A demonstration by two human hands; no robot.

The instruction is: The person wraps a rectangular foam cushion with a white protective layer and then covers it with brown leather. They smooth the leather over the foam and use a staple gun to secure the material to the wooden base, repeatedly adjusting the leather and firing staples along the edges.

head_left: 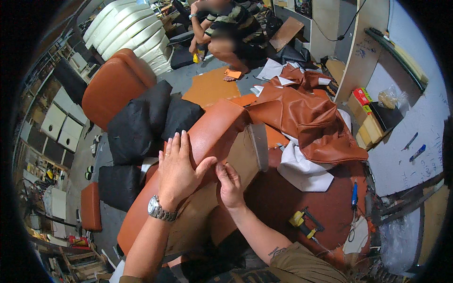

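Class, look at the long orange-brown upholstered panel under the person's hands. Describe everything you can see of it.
The upholstered panel is long and curved, covered in smooth orange-brown leather-like material, lying tilted across the work surface. Its tan underside shows at the far end, where the cover wraps over the edge. The left hand presses flat on the covering; the right hand pinches the covering's edge beside it. Black cushions lie against its left side.
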